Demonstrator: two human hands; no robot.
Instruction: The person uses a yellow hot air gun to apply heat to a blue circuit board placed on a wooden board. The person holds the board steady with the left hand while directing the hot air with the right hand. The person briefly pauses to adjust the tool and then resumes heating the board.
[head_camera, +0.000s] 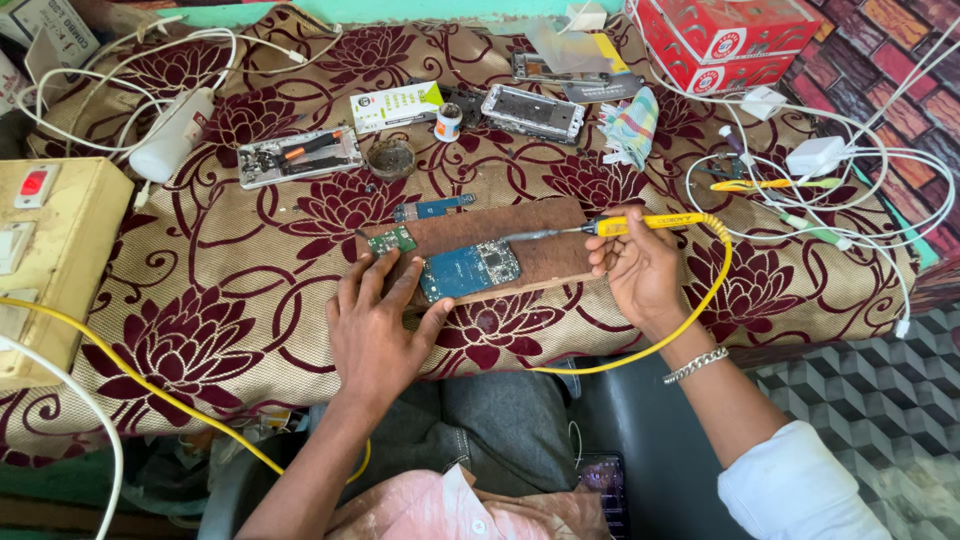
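maroon flowered cloth covers the whole counter (220, 330) in my head view, and on it sits a brown wooden board (545, 255) that serves as the work pad. starting at the fingers: my right hand (640, 265) is clenched around the yellow soldering iron (640, 224), gripping the handle like a pen, with the dark tip reaching left over the board to just above the upper right corner of the blue circuit board (470, 270); whether the tip touches it i cannot tell. my left hand (375, 325) holds nothing, its fingers spread flat, fingertips pressing the cloth and the board's left edge just beside the blue circuit board, near a small green circuit piece (392, 241). to do this well, i judge the left fingers should keep the board from sliding while staying apart from the hot tip, and the right wrist should rest on the cloth so the tip lands only on the intended joint. the yellow cord (700, 310) loops under my right wrist and could tug the iron, so i would keep it slack. farther out, a narrow blue strip board (432, 208) lies at the pad's upper edge, a round tin of dark paste (391, 158) sits behind it, an opened phone frame (300, 155) lies to the left, another phone frame (533, 112) to the right, and white cables (860, 170) tangle at the far right by a red box (735, 40).
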